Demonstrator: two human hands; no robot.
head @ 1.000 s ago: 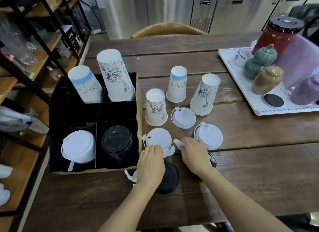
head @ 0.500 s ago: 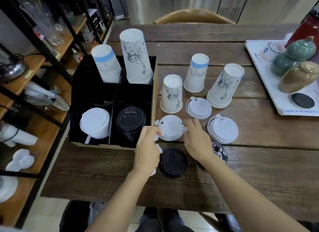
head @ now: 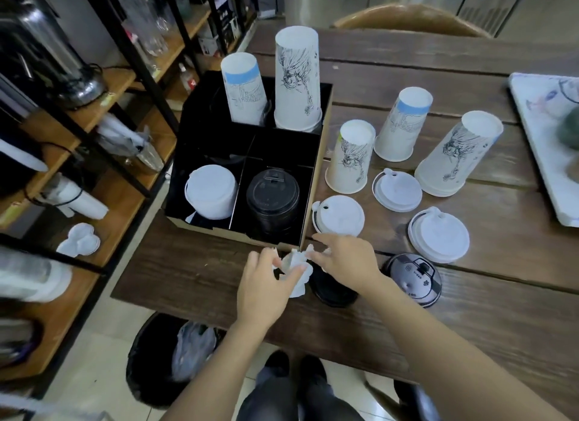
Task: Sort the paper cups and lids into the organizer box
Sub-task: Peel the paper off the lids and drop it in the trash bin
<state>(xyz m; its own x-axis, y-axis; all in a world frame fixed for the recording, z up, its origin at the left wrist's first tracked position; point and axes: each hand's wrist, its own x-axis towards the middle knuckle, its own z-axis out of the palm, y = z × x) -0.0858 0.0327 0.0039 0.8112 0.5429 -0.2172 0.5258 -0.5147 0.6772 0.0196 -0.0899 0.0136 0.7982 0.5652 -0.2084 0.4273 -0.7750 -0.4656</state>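
Observation:
The organizer box (head: 315,170) stands at the table's left edge. Its back compartments hold a blue-banded cup stack (head: 242,88) and a taller stack of drawing-print cups (head: 297,76). Its front compartments hold white lids (head: 210,187) and black lids (head: 272,198). Three upturned cups (head: 351,157) (head: 402,126) (head: 457,154) and three white lids (head: 340,215) (head: 397,190) (head: 438,234) sit on the table. A black lid (head: 332,292) lies partly under my right hand (head: 344,261); a printed dark lid (head: 413,279) lies beside it. My left hand (head: 266,282) and my right hand both pinch a crumpled white scrap (head: 294,264) in front of the box's near corner.
A white tray (head: 539,157) with pots lies at the right edge. Wooden shelves (head: 94,123) with glassware and spare lids stand close on the left. A black waste bin (head: 163,358) with a bag sits below the table's front edge. A chair back (head: 407,16) shows behind the table.
Both hands have drawn back from the white lid toward the table's front edge and closed on the crumpled white scrap. The view has swung left and down.

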